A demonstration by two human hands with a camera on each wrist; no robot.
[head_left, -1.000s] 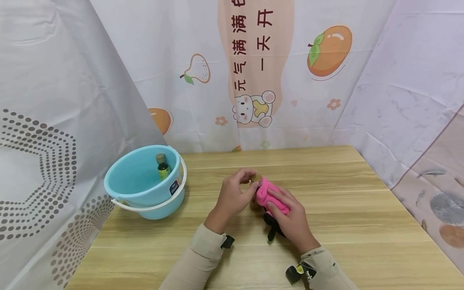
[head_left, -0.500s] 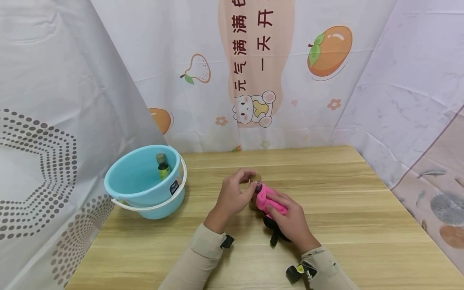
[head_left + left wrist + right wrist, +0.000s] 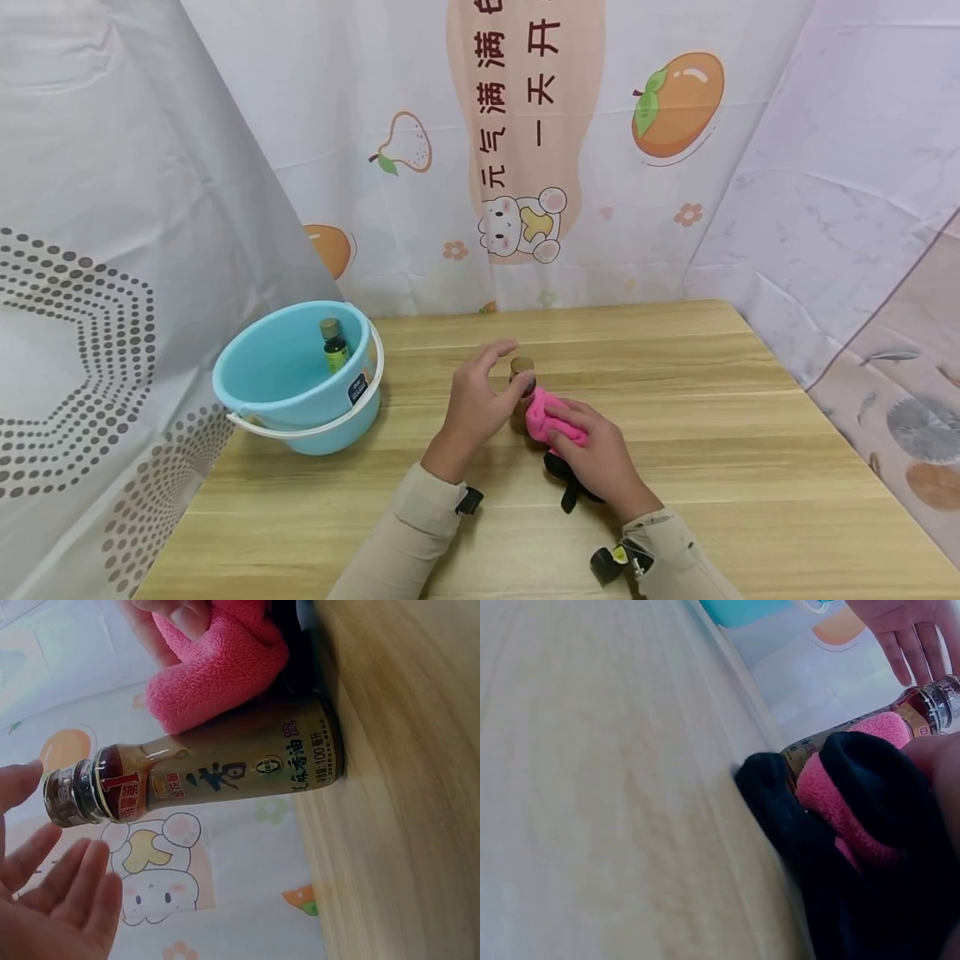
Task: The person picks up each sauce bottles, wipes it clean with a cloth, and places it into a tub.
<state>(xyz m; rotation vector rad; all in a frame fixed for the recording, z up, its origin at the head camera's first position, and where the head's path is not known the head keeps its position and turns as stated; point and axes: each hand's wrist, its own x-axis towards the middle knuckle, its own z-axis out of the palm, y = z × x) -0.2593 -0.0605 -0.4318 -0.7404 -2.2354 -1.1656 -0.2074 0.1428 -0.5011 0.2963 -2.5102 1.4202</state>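
A small sesame oil bottle (image 3: pixel 232 757) with a brown label stands upright on the wooden table, its cap (image 3: pixel 522 365) uncovered. My left hand (image 3: pixel 477 400) is beside the bottle's top, fingers spread and apart from the cap in the left wrist view. My right hand (image 3: pixel 604 454) grips a fuzzy pink cloth (image 3: pixel 553 418) against the bottle's side. Black fabric (image 3: pixel 877 795) hangs with the pink cloth under that hand, and its lower end lies near the tabletop. The right fingertips are partly hidden in the cloth's folds.
A light blue bucket (image 3: pixel 300 414) with a white handle stands at the table's left. Inside it is another small dark bottle (image 3: pixel 334 345) with a yellow-green label. A printed curtain (image 3: pixel 420 67) hangs behind the wooden table (image 3: pixel 720 400).
My left fingers have let go of the bottle's cap and spread apart. The pink cloth has slid a little down the bottle with my right hand, uncovering more of its neck.
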